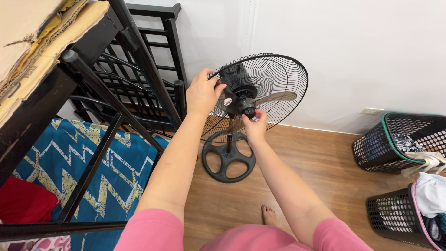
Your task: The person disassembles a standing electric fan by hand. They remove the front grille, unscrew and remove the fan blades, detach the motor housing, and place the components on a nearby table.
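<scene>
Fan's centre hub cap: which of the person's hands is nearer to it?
Right. The right hand has its fingers on the hub cap; the left hand grips the guard's rim, off to the side.

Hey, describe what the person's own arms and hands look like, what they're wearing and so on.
Both arms are bare from the short pink sleeves at the shoulders down to the fingers. The left hand and the right hand wear no gloves, and no rings, watch or bracelets show. Fingernails look short and unpainted.
</scene>
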